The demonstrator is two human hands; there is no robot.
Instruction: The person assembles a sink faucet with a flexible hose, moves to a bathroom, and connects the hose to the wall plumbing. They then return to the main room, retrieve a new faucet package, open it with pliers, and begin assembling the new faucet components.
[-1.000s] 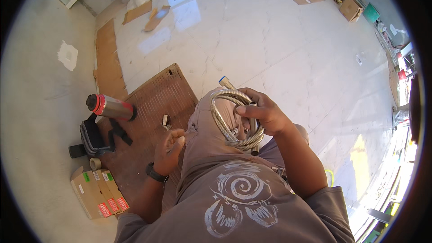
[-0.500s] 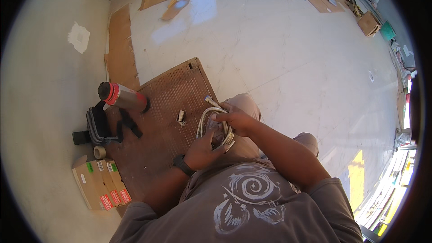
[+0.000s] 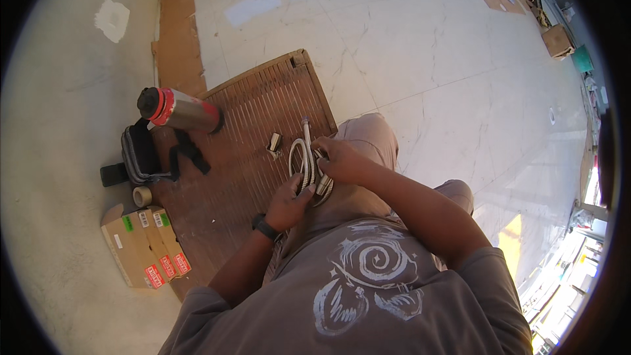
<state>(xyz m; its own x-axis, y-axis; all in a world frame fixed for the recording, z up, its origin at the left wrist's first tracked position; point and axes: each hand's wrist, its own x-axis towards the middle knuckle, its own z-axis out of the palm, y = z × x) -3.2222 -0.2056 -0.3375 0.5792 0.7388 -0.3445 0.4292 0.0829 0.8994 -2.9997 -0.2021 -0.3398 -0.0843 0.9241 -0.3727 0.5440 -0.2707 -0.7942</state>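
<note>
A coiled flexible metal shower hose [image 3: 296, 152] is held between my two hands, over my lap. One straight end with a fitting points away from me. My left hand [image 3: 286, 204] is closed round the near left side of the loops, with a dark watch [image 3: 265, 226] on its wrist. My right hand [image 3: 342, 161] grips the coil from the right, its fingers bent over the loops. Another metal end of the hose shows between the hands. Just left of the coil, a small shiny metal fitting [image 3: 275, 142] lies on the brown slatted wooden board [image 3: 230, 190].
A steel bottle with a red band [image 3: 187, 113] stands on the board's far left. Beside it are a black pouch [image 3: 139, 151] with a strap and a tape roll [image 3: 142, 196]. Nearer lies a cardboard box [image 3: 141, 250]. Flat cardboard [image 3: 179, 33] runs along the left wall.
The head view has shifted, so the board and bottle sit higher in the picture. The coil has turned, and its far end points straighter away from me. Both hands still hold it.
</note>
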